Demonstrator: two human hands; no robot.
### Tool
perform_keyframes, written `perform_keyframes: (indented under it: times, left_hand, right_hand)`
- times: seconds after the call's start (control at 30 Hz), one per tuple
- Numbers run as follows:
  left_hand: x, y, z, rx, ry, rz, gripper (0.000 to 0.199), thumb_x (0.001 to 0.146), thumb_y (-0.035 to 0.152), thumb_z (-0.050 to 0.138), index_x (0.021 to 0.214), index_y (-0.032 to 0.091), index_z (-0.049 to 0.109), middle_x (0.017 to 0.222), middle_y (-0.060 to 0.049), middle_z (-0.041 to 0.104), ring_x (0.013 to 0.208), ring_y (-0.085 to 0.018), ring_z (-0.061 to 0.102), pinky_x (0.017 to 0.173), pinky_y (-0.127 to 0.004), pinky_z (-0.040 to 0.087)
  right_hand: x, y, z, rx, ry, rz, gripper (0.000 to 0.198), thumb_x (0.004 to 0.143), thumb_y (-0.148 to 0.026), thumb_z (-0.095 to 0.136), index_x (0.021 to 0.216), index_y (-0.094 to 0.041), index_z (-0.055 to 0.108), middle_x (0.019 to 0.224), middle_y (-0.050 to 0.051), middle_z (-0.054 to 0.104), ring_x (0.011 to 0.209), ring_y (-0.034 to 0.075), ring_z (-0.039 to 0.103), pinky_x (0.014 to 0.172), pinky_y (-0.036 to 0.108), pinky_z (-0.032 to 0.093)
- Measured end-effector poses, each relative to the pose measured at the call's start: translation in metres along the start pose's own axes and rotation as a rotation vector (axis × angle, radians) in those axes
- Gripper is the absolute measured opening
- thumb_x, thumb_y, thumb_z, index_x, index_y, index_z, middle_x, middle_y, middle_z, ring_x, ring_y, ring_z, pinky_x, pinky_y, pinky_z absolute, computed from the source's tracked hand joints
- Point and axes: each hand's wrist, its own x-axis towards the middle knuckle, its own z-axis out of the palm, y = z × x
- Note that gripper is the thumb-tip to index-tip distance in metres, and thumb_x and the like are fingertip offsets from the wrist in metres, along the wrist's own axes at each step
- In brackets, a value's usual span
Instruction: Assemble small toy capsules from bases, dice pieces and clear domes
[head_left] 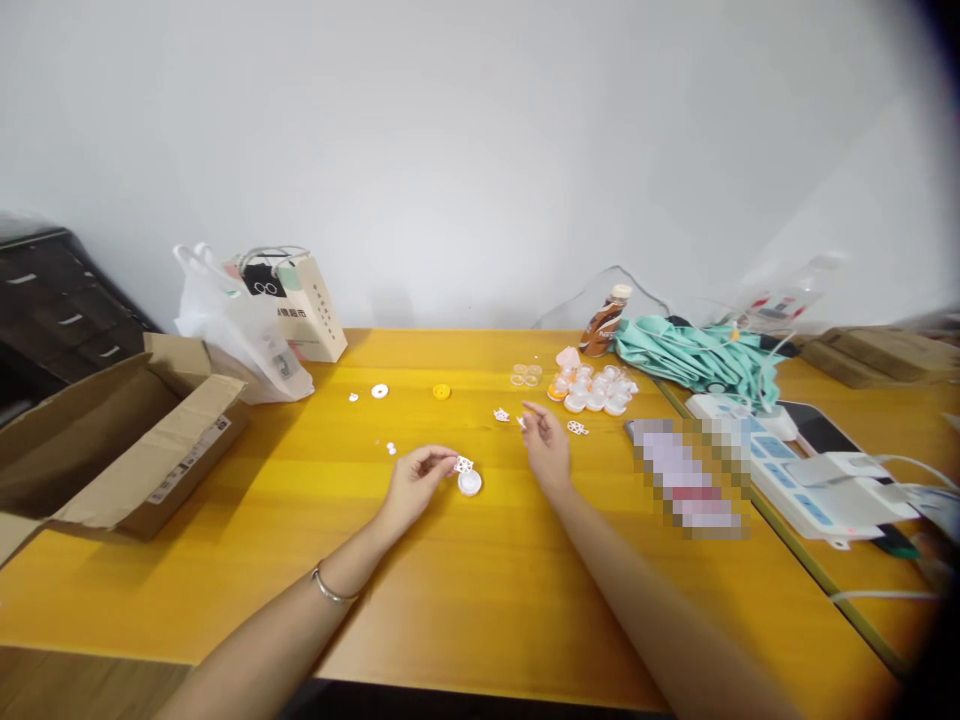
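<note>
Between the thumb and fingertips of my left hand [417,482] is a small white perforated plastic piece [464,464]. Right below it a round white plastic cup-like part [469,484] lies on the table. My right hand [547,447] pinches a tiny white part [521,423], its index finger stretched forward. Close to that hand lie a white cut-out piece [501,415] on the left and another perforated white piece [577,427] on the right. Farther back are a yellow round part [441,392] and a white ring [380,391]. Small white bits [391,448] rest left of centre.
Clear round containers [596,388] cluster before a brown bottle [604,322]. On the right are teal fabric [694,355], a blurred flat object [686,475] and a power strip [795,480]. An open cardboard box [172,450], plastic bag [244,335] and paper bag [319,310] occupy the left.
</note>
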Motion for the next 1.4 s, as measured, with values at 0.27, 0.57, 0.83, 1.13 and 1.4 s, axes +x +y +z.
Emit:
perform_keyframes:
  times: [0.27, 0.57, 0.83, 1.13, 1.4]
  left_hand:
    - [-0.004, 0.001, 0.004, -0.02, -0.019, -0.021, 0.021, 0.072, 0.032, 0.064, 0.082, 0.014, 0.067, 0.079, -0.006, 0.07, 0.07, -0.015, 0.063, 0.07, -0.026, 0.051]
    - [-0.003, -0.001, 0.005, -0.006, -0.027, -0.047, 0.023, 0.071, 0.033, 0.065, 0.083, 0.014, 0.066, 0.082, -0.006, 0.07, 0.073, -0.016, 0.064, 0.072, -0.026, 0.05]
    - [-0.005, 0.003, 0.007, 0.008, -0.038, -0.044, 0.019, 0.072, 0.031, 0.065, 0.081, 0.015, 0.065, 0.08, -0.005, 0.07, 0.072, -0.014, 0.064, 0.071, -0.024, 0.05]
    - [-0.011, 0.005, 0.009, -0.053, -0.099, -0.03, 0.016, 0.073, 0.028, 0.065, 0.081, 0.014, 0.063, 0.076, -0.005, 0.068, 0.07, -0.014, 0.064, 0.07, -0.025, 0.05]
    - [-0.015, 0.01, 0.01, -0.076, -0.069, 0.034, 0.015, 0.073, 0.028, 0.065, 0.079, 0.014, 0.064, 0.08, -0.005, 0.069, 0.073, -0.014, 0.064, 0.072, -0.025, 0.05]
  right_hand:
    - [-0.031, -0.017, -0.006, -0.007, -0.064, 0.064, 0.027, 0.071, -0.039, 0.061, 0.092, -0.022, 0.059, 0.067, -0.001, 0.056, 0.06, 0.014, 0.053, 0.058, 0.028, 0.044]
    - [-0.034, -0.016, -0.001, 0.007, -0.133, 0.024, 0.022, 0.076, -0.035, 0.057, 0.094, -0.023, 0.054, 0.072, 0.0, 0.057, 0.065, 0.015, 0.057, 0.065, 0.03, 0.047]
    - [-0.047, -0.027, 0.004, -0.013, -0.258, 0.017, 0.019, 0.076, -0.033, 0.059, 0.093, -0.024, 0.059, 0.078, 0.001, 0.063, 0.073, 0.017, 0.06, 0.074, 0.033, 0.048]
    - [-0.057, -0.036, 0.013, 0.133, -0.403, -0.054, 0.015, 0.075, -0.028, 0.062, 0.089, -0.026, 0.065, 0.095, 0.004, 0.06, 0.092, 0.019, 0.057, 0.082, 0.034, 0.047]
    - [-0.061, -0.034, 0.016, 0.256, -0.438, 0.135, 0.018, 0.072, -0.031, 0.065, 0.089, -0.024, 0.064, 0.091, 0.003, 0.065, 0.086, 0.017, 0.062, 0.083, 0.034, 0.049]
